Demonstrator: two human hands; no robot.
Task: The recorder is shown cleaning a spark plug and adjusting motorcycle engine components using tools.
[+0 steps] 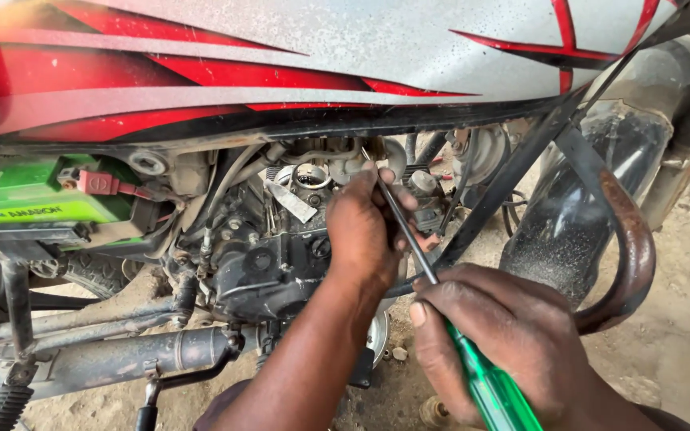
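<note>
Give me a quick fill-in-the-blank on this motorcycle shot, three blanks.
1. The right hand grips a screwdriver with a ____ handle.
2. The left hand steadies the screwdriver's ____ near the carburetor.
3. The battery on the left has a ____ casing.

Missing words: green; shaft; green

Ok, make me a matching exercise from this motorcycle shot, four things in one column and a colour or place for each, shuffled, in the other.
Things:
1. screwdriver handle
2. battery
3. left hand
4. exhaust pipe

Descriptions:
A. rusty brown, curving at the right
B. clear green, gripped in the right hand
C. bright green box, far left under the tank
D. reaching into the engine area, fingers by the screwdriver shaft

Pairs: 1-B, 2-C, 3-D, 4-A
</note>
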